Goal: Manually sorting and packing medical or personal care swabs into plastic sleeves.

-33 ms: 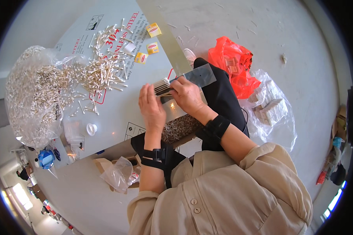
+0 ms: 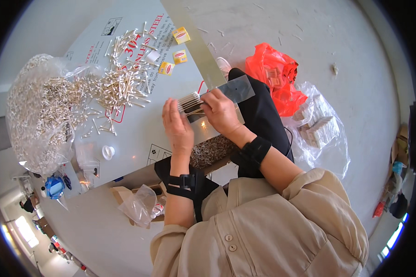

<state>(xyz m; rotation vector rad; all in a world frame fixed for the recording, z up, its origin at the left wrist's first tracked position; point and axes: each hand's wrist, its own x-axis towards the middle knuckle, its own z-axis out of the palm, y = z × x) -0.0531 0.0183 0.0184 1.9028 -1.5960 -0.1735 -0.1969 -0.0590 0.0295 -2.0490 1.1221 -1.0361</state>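
Observation:
Between my two hands lies a flat row of white-tipped cotton swabs (image 2: 188,102), slanting over the table's near edge. My right hand (image 2: 222,114) pinches the right-hand ends of the swabs, fingers bent. A clear plastic sleeve (image 2: 239,89) sticks out past those fingers over my dark trouser leg; how it meets the swabs is hidden. My left hand (image 2: 178,128) has its fingers stretched out, touching the left ends of the row. One or two swabs slant apart just below the row. Beneath my wrists stands a box filled with brownish sticks (image 2: 212,151).
A loose swab heap (image 2: 120,87) spreads from a big clear bag (image 2: 37,115) on the left. Small yellow boxes (image 2: 180,57) and a white cap (image 2: 108,152) sit on the table (image 2: 139,124). On the floor right are a red bag (image 2: 277,78) and a clear bag of white packs (image 2: 321,129).
My left hand has shifted slightly left, and more of the swabs' left ends shows. The right hand has barely moved.

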